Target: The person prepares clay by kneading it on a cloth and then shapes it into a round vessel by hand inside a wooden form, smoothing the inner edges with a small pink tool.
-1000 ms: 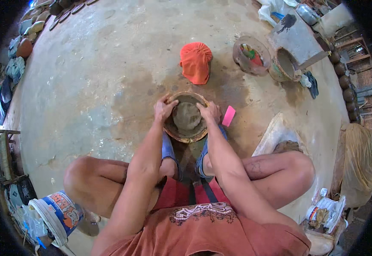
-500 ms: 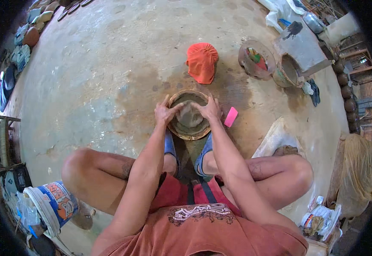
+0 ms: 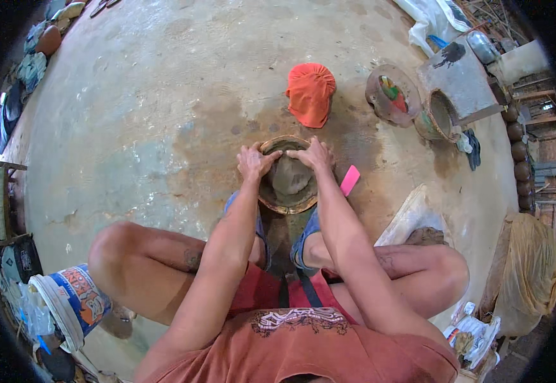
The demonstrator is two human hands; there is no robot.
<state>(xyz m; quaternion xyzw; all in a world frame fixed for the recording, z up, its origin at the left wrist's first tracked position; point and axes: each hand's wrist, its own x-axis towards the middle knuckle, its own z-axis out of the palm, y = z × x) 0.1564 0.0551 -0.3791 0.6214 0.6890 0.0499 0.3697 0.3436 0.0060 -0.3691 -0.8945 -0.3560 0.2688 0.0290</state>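
A round clay-smeared bowl [image 3: 288, 208] stands on the floor between my feet, lined with wet grey-brown clay [image 3: 289, 179]. My left hand [image 3: 252, 163] grips its left rim, thumb reaching inward over the clay. On the opposite side, my right hand [image 3: 316, 155] holds the rim too, its thumb inside near the back. A pink flat rectangle [image 3: 350, 180] lies just right of the bowl, and a bunched orange cloth or cap [image 3: 310, 94] sits beyond it.
At the back right are a round container with coloured items [image 3: 393, 96], a pot [image 3: 434, 118] and a grey block [image 3: 457, 76]. A white sack [image 3: 396, 223] lies by my right knee, a bucket [image 3: 77, 303] by my left. Piled goods line both edges.
My thumbs have shifted inward over the clay and up toward the bowl's back. The bowl and surroundings appear slightly further right as the view has moved.
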